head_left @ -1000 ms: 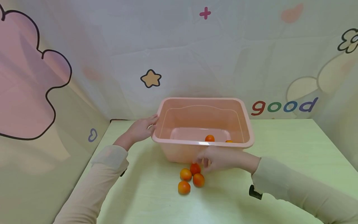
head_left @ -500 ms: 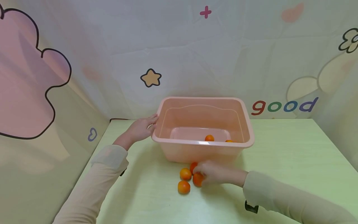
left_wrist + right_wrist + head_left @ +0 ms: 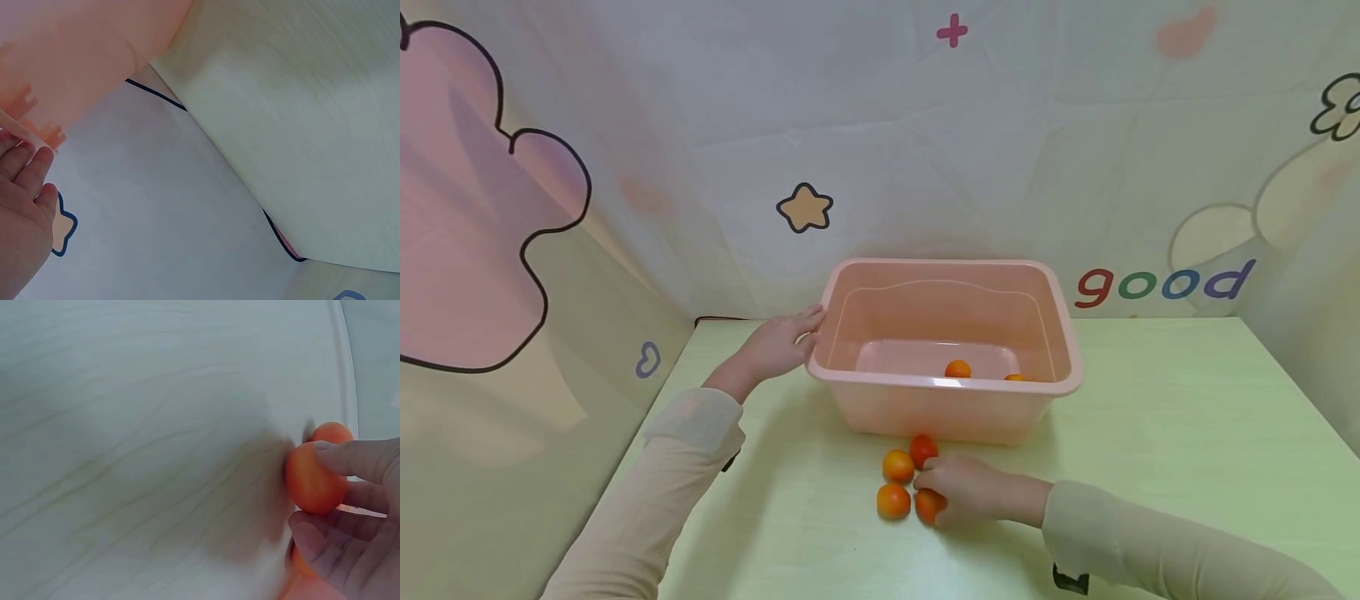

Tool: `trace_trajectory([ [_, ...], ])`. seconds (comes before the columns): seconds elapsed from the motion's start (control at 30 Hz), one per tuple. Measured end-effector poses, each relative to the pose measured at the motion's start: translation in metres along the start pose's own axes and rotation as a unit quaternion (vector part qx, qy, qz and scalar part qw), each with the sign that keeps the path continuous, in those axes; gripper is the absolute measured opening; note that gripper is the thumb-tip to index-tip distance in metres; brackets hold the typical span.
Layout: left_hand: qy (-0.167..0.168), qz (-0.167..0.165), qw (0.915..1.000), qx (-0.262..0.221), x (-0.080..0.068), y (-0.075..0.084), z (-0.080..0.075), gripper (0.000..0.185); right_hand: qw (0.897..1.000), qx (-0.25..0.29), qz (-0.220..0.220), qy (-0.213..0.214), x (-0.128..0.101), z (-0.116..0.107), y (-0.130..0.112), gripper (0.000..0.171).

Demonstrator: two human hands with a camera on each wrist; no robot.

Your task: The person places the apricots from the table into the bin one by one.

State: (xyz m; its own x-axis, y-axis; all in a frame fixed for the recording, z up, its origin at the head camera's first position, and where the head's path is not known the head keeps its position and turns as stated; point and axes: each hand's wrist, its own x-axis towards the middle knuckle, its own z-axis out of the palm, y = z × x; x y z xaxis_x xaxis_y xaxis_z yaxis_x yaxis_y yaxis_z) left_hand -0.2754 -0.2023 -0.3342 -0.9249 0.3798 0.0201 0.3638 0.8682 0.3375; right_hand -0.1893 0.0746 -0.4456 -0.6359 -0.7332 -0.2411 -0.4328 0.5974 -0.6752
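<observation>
Staged booth: cartoon-printed backdrop (image 3: 925,150) around table (image 3: 1150,400).

A small round orange fruit (image 3: 928,505) lies on the pale green table, pinched between the thumb and fingers of the right hand (image 3: 970,492). Its skin is smooth and glossy, shading toward red, and it sits just beside three similar fruits.
</observation>
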Motion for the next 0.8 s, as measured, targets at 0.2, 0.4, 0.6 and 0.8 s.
trace_trajectory([
  [0.2, -0.002, -0.003, 1.0, -0.004, 0.0, 0.0, 0.0, 0.047, 0.977, -0.196, -0.083, 0.024, -0.002, -0.004, 0.0, 0.012],
  [0.4, -0.007, -0.013, 0.9998, -0.011, 0.0, 0.0, 0.001, 0.047, 0.979, -0.186, -0.085, 0.02, -0.006, -0.007, -0.003, 0.012],
  [0.6, -0.016, -0.026, 0.9994, -0.018, 0.002, 0.0, 0.002, 0.048, 0.974, -0.187, -0.122, 0.032, -0.013, -0.022, -0.015, 0.019],
  [0.8, -0.016, -0.025, 0.9994, -0.016, 0.002, 0.0, 0.002, 0.048, 0.968, -0.189, -0.164, 0.026, -0.021, -0.044, -0.031, 0.021],
])
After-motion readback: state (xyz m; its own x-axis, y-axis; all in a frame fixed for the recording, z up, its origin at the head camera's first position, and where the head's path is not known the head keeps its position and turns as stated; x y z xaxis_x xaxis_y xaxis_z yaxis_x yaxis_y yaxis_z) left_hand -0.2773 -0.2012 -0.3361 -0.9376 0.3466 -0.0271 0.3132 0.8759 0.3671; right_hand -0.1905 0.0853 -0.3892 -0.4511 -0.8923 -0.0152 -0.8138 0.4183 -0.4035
